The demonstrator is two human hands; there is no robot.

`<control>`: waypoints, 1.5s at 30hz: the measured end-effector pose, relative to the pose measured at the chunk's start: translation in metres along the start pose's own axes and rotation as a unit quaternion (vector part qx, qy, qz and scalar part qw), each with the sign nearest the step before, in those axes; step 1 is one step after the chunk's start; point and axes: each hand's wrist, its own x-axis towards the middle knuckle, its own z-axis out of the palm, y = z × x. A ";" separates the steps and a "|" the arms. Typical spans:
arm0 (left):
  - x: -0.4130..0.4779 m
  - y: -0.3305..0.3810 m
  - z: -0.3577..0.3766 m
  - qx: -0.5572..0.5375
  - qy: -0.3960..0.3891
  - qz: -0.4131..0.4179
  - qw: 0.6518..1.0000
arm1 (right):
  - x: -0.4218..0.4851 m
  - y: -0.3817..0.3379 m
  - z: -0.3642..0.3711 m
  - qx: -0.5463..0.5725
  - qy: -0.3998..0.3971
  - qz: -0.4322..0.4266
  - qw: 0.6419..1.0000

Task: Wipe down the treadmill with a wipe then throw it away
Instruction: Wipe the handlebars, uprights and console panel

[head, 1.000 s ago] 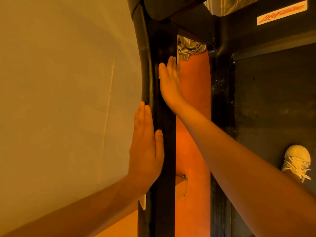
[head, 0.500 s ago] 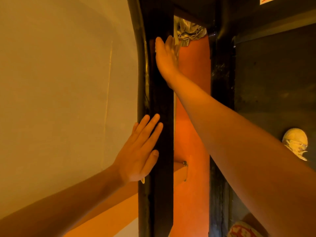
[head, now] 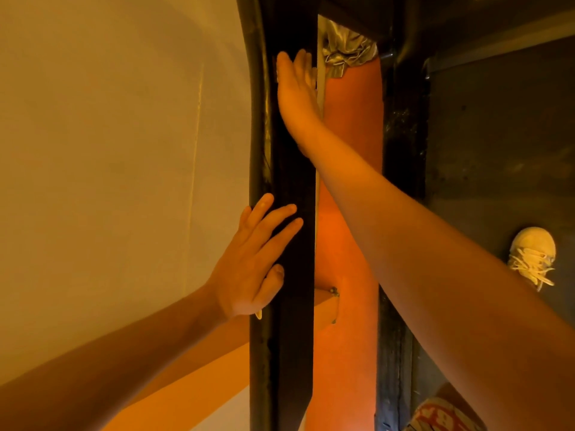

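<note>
Beige wall fills the left of the view. Right of it comes a strip of orange floor, then the dark deck with one pale shoe on it. Between wall and floor runs a black treadmill rail, its long axis pointing straight away from the person, top to bottom of frame.

Left grip: flat on the near stretch of rail. Fingers are straight and spread, angled up and across toward the rail's right edge. Nothing is curled round anything. A small pale tip of wipe pokes out below the heel of the palm, at the rail's left edge. The rest is hidden under the hand, so I judge the wipe pinned between palm and rail, not pinched.

Right grip: farther up the same rail, forearm crossing over the floor strip. Fingers are straight and close together, laid on the rail face near its right edge. It holds nothing that shows. Crumpled silver cloth lies just past the fingertips; contact cannot be told.

Relation that matters: the wipe sits under the left grip, the nearer one, and the rail runs on beyond it toward the right grip. The next stroke likely goes lengthwise up the rail, so the right grip would need to lift clear or shift first.
</note>
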 end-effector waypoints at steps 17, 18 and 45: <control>0.001 0.000 0.002 0.000 0.011 0.010 1.000 | 0.002 0.018 -0.009 -0.025 -0.002 0.034 0.999; 0.001 0.000 0.002 0.000 0.013 0.009 1.000 | 0.001 0.014 -0.008 -0.024 -0.001 0.045 0.999; 0.000 -0.003 0.003 -0.010 0.016 0.010 1.000 | -0.020 0.023 0.001 -0.010 -0.013 0.009 1.000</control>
